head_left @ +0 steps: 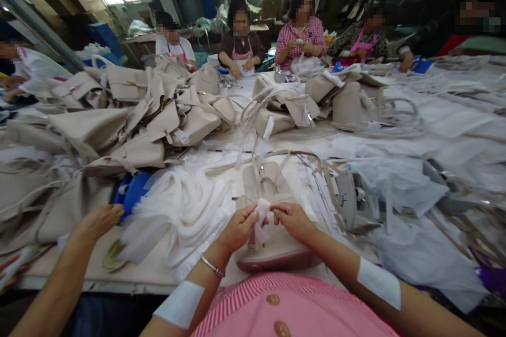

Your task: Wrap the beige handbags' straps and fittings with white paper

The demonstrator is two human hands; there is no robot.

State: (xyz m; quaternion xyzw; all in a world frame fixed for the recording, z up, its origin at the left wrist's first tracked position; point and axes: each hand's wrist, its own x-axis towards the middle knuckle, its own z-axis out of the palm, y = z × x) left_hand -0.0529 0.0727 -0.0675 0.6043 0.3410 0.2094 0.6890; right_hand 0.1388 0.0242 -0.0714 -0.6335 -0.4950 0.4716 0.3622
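Both of my hands are over a beige backpack [286, 247] that lies on the table close to my body. My left hand [241, 226] pinches a thin white wrapping strip [261, 216], which looks folded over a slim part of the bag. From the other side my right hand [294, 221] has its thumb and forefinger pressed together at the strip's upper right edge. What lies inside the strip is hidden. Straps [276, 168] of the bag extend away from me, beyond my fingers.
Left of me, a co-worker's hand [100, 219] touches a blue tape dispenser [136, 192]. White foam strips [190, 205] lie beside the bag. A grey dispenser [350, 197] stands to the right, near thin white sheets [422, 253]. Beige bags [158, 116] are heaped ahead; several people work beyond.
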